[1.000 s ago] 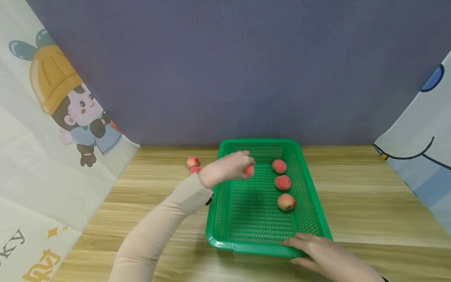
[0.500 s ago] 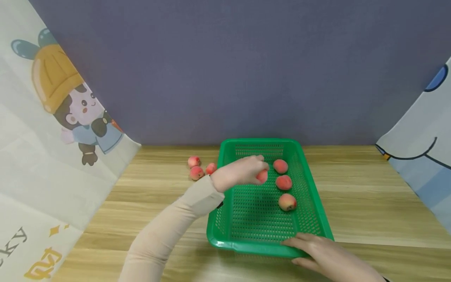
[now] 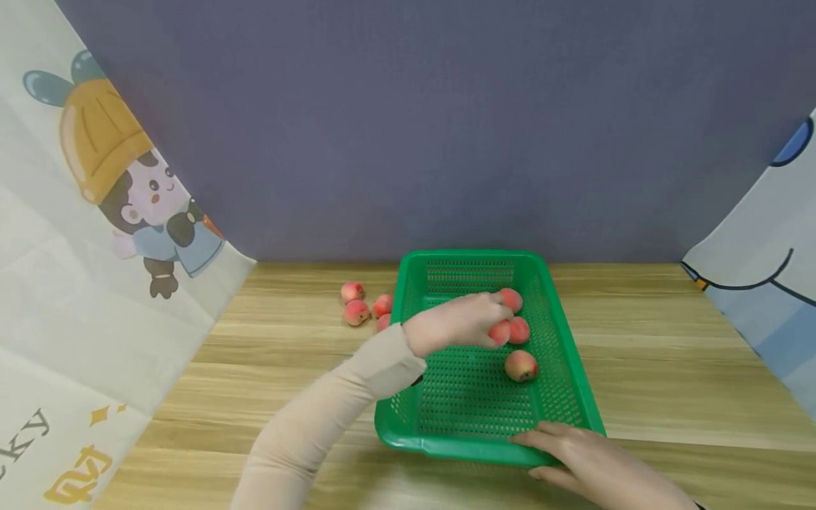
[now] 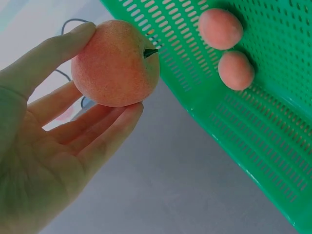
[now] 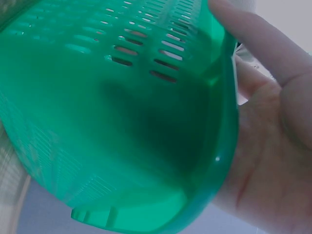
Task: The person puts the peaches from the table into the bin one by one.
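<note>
My left hand holds a reddish peach over the green basket. In the left wrist view, thumb and fingertips pinch that peach, its short stem facing away from the palm. Three more peaches lie in a column along the basket's right side: a far one, a middle one and a yellower near one. The held peach overlaps the middle one in the head view. At the basket's near right corner, my right hand grips the rim, fingers over it and thumb against the outside.
Left of the basket, several peaches lie grouped on the wooden table, one partly hidden by the basket's wall. A dark blue-grey panel stands behind, and printed sheets close off both sides.
My left hand has carried its peach rightward across the basket to the column of peaches, uncovering peaches on the table at left. My right hand has stayed at the rim.
</note>
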`<state>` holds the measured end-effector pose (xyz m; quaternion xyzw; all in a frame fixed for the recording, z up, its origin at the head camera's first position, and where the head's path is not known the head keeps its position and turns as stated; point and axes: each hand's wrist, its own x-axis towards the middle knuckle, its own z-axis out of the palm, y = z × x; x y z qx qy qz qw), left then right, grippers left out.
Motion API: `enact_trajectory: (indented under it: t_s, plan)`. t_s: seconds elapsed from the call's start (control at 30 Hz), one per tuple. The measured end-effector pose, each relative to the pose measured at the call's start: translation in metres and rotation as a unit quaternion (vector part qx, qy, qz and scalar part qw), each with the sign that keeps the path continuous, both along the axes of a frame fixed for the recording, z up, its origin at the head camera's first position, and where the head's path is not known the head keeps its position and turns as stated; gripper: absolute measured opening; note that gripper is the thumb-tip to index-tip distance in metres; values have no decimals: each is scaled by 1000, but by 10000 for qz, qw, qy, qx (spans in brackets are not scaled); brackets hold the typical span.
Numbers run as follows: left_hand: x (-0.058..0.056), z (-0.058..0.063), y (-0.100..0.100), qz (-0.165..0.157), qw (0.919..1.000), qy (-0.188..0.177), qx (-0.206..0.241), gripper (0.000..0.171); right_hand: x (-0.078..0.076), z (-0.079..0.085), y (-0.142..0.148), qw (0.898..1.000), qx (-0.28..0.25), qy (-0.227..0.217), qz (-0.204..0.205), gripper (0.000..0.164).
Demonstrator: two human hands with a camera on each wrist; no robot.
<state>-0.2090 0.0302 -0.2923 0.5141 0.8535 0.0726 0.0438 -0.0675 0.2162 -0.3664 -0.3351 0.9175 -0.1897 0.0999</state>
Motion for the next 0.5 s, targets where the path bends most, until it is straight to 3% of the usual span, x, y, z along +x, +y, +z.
enact_trajectory:
  t_s: [0.17, 0.33, 0.5]
  plan:
    - [3, -3, 8, -106, 9999, -96, -28, 15, 0, -1, 0, 10000, -8, 56, 15, 37]
    - [7, -5, 15, -136, 9994, 19, -304, 9, 0, -1, 0, 10000, -23, 15, 19, 37]
    - [10, -12, 21, -134, 9981, 187, -574, 14, -1, -1, 0, 9999, -57, -86, -5, 37]
